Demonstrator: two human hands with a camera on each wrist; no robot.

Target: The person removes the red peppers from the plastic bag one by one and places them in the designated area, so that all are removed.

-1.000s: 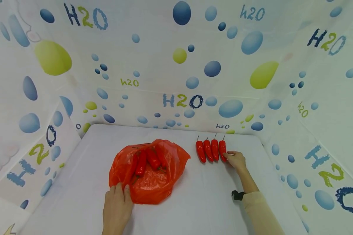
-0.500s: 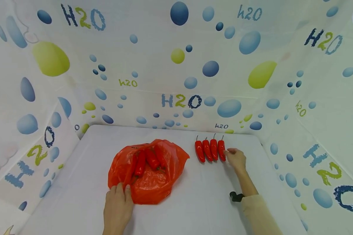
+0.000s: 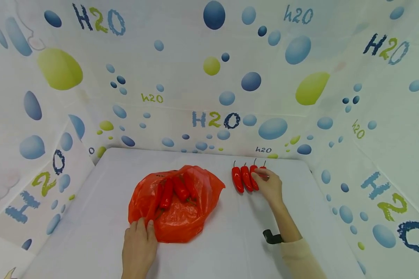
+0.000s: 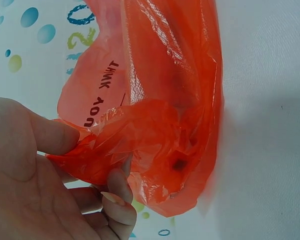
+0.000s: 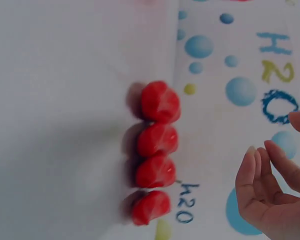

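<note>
My left hand (image 3: pixel 139 246) pinches the near left edge of a red plastic bag (image 3: pixel 181 228). In the left wrist view the bag's thin film (image 4: pixel 102 155) is gathered between thumb and curled fingers. Several red chili peppers (image 3: pixel 167 193) lie inside the bag's mouth. To the right, more red chili peppers (image 3: pixel 237 179) lie side by side in a row, stems pointing away. Over the row's right end is my right hand (image 3: pixel 271 188), hiding part of the last two. In the right wrist view that hand (image 5: pixel 275 195) holds nothing, with thumb and fingers apart.
A white table (image 3: pixel 108 193) carries the bag and the row. Patterned sheets (image 3: pixel 181 69) with blue and green drops hang at the back and both sides. A black strap piece (image 3: pixel 272 236) sticks out from my right wrist.
My right hand has come away from the rightmost pepper's side and moved left, over the row's right end. The left hand keeps its hold on the bag.
</note>
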